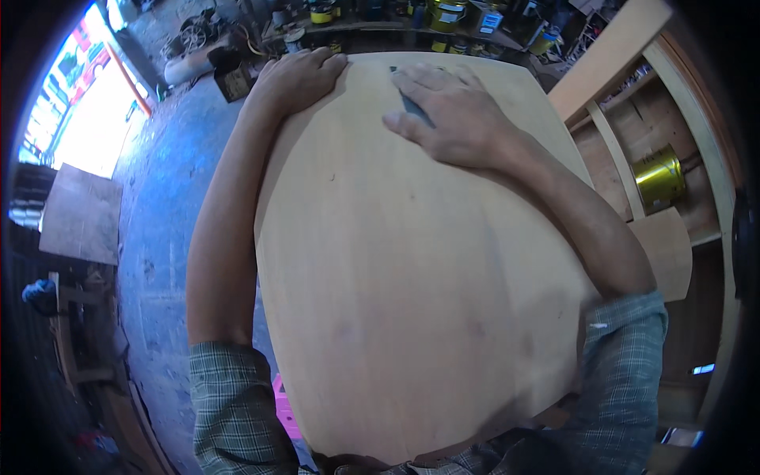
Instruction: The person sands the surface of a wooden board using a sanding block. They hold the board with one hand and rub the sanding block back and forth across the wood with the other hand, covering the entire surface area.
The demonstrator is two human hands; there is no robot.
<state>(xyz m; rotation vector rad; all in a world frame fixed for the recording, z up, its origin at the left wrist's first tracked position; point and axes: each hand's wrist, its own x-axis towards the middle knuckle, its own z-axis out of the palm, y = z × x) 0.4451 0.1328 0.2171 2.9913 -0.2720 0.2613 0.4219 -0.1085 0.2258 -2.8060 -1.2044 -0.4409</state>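
A broad, pale wooden panel with a smooth face and a few small knots stretches from my body to the far side of the view. At its far left corner, my left hand is closed over the edge, the fingers bent toward the right. My right hand presses flat near the far end, right of the middle. Under its palm and fingers is a dark piece of sandpaper, mostly hidden by the hand. Both forearms reach along the panel in rolled checked sleeves.
Paint tins and other containers crowd a shelf beyond the panel. On the right stands a wooden frame holding a gold-coloured tin. Blue-grey floor runs along the left, beside a leaning board. A pink object shows below the panel.
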